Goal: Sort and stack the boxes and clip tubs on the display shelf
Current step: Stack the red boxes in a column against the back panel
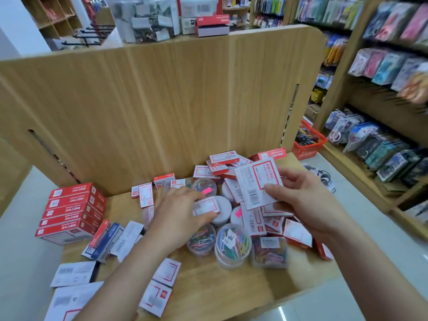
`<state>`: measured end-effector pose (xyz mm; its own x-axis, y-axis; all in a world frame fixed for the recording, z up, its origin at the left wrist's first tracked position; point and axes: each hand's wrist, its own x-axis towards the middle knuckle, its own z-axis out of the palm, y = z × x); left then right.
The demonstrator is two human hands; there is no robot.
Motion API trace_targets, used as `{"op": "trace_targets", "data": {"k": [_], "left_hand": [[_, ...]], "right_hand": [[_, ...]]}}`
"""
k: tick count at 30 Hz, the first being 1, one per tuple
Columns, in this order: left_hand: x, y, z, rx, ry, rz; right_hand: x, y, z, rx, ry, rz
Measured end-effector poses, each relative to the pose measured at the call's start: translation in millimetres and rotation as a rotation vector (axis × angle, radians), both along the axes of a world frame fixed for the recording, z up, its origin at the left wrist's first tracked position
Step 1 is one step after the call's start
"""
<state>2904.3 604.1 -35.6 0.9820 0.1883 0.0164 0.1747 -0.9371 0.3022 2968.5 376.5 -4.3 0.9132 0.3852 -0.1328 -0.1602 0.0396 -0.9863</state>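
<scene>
My right hand point(308, 202) holds a flat white box with a red frame point(258, 183) up above the pile. My left hand point(183, 212) is closed on a small red-and-white box point(206, 206) that rests over a white tub lid point(223, 206). Clear round clip tubs point(232, 245) full of coloured paper clips stand at the middle of the wooden shelf point(231, 295). A loose heap of small red-and-white boxes point(222, 164) lies behind them. A neat stack of red boxes point(71, 213) stands at the shelf's left edge.
Flat white packets point(73, 273) lie scattered at the front left. A tall wooden back panel point(162, 100) rises behind the shelf. A red basket point(309, 144) sits on the floor to the right, beside racks of hanging goods point(382, 66).
</scene>
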Motion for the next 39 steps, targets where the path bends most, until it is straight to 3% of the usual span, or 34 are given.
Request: {"op": "trace_targets", "data": {"k": [2,4,6,9,12,13,15,18,22,29,34,39], "left_hand": [[4.8,-2.5,3.2,-0.056,-0.064,0.018],[11.2,-13.7,18.8,-0.257,-0.222,0.047],[22.4,-34.1,43.4,-0.618,-0.118,0.082],[38.6,-61.8,59.0,-1.125,0.126,0.154],[48.0,-74.5,52.9,-1.396,-0.017,0.271],[50.1,-75.0,48.5,-1.429,-0.076,0.283],[54.0,-71.4,42.7,-1.420,-0.172,0.306],[58.4,-61.2,39.7,-1.374,-0.244,0.338],[60.8,-60.7,38.7,-1.303,-0.227,0.326],[59.5,-62.7,32.0,-1.262,-0.219,0.318],[57.6,-57.0,31.4,-1.354,-0.294,0.347],[57.6,-55.5,36.7,-1.559,-0.322,0.324]], "right_hand": [[8.2,-4.6,-3.2,-0.028,-0.079,0.025],[15.6,-7.0,-6.6,-0.048,-0.200,0.030],[21.9,-7.3,-10.9,-0.158,-0.461,-0.002],[28.7,-4.2,-16.5,-0.418,-1.004,-0.034],[39.9,-7.7,-19.8,-0.432,-1.222,0.088],[45.5,-12.1,-18.9,-0.428,-1.173,0.152],[61.4,-24.0,-13.7,-0.408,-0.866,0.241],[97.8,-36.7,-10.4,-0.403,-0.394,0.017],[140.5,-27.7,-18.3,-0.547,-0.086,0.055],[161.7,-7.7,-34.0,-0.511,0.025,-0.061],[152.8,-24.4,-23.9,-0.211,0.174,-0.069],[130.6,-39.9,-6.5,0.057,0.117,0.102]]}}
